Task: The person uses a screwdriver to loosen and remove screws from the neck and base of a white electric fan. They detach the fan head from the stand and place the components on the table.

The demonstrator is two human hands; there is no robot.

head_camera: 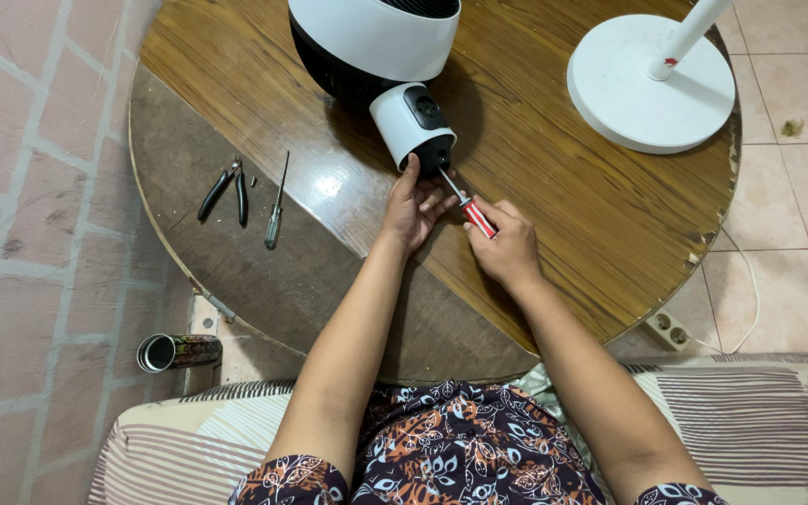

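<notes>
A white and black fan head (373, 39) lies on the round wooden table (572, 206), its short white neck (411, 122) pointing toward me. My right hand (507, 248) grips a red-handled screwdriver (475, 216), whose metal tip goes into the dark open end of the neck. My left hand (413, 206) rests on the table just below that end, fingers touching the neck and the screwdriver's shaft.
Black pliers (223, 191) and a second thin screwdriver (276, 208) lie on the table's left part. A white round fan base (649, 84) with its pole stands at the far right. A metal can (178, 352) and a power strip (670, 329) lie on the tiled floor.
</notes>
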